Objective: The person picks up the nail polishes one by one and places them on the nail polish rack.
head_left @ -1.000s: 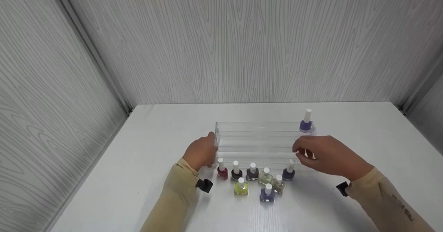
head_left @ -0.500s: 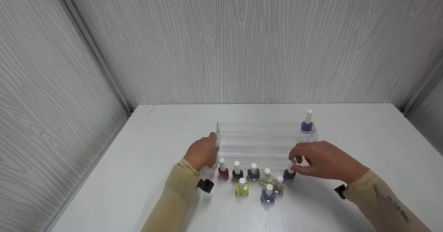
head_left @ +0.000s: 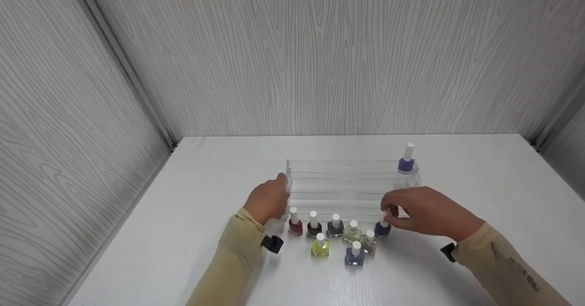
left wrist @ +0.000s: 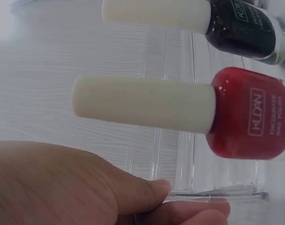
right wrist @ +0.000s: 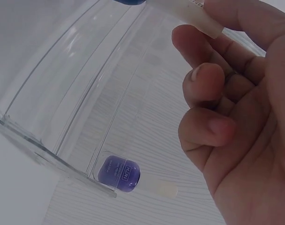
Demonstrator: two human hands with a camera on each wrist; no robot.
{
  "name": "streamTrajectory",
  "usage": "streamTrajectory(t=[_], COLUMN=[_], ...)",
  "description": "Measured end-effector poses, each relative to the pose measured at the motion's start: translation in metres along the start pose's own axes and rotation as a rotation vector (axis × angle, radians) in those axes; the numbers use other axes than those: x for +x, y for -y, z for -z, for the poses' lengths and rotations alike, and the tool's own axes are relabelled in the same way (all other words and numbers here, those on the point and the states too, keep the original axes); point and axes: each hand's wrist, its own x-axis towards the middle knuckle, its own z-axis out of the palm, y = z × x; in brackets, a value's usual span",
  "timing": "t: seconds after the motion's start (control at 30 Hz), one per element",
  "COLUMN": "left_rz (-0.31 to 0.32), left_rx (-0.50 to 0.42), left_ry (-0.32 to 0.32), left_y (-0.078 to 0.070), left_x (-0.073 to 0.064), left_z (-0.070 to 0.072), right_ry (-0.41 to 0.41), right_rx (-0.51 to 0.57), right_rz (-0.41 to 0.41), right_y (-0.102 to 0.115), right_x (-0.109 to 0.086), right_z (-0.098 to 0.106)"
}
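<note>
A clear tiered acrylic rack [head_left: 340, 189] stands on the white table. My left hand [head_left: 268, 200] grips its left side panel, which lies between thumb and fingers in the left wrist view. At the rack's front right corner, my right hand [head_left: 429, 211] pinches the white cap of a dark blue nail polish bottle [head_left: 382, 229] between thumb and index finger; the bottle stands upright. On the rack's top right end sits a purple nail polish bottle [head_left: 406, 165]. Close to my left hand is a red nail polish bottle [left wrist: 250, 115], with a black one [left wrist: 243, 28] beside it.
Before the rack stand several more white-capped polish bottles: a dark grey one [head_left: 335, 228], a pale green one [head_left: 352, 233], an olive one [head_left: 369, 243], a yellow one [head_left: 320, 247] and a blue one [head_left: 355, 256]. Wood-grain panels [head_left: 338, 59] rise behind and at the sides.
My right hand has come down and slightly left onto the dark blue bottle's cap and now pinches it. The left hand keeps its grip on the rack.
</note>
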Motion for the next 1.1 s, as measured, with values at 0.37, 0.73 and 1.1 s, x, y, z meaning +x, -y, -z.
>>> streamTrajectory(t=[0.37, 0.73, 1.1], left_rz=[0.005, 0.033, 0.027], left_rx=[0.025, -0.005, 0.007], left_ry=[-0.016, 0.003, 0.012], left_y=[-0.001, -0.002, -0.003], left_x=[0.0, 0.002, 0.004], left_z=[0.0, -0.002, -0.002], right_ry=[0.102, 0.166, 0.205], right_rx=[0.065, 0.087, 0.129], right_rz=[0.008, -0.045, -0.099], right_y=[-0.002, -0.002, -0.001], right_x=[0.005, 0.003, 0.002], right_z=[-0.011, -0.017, -0.016])
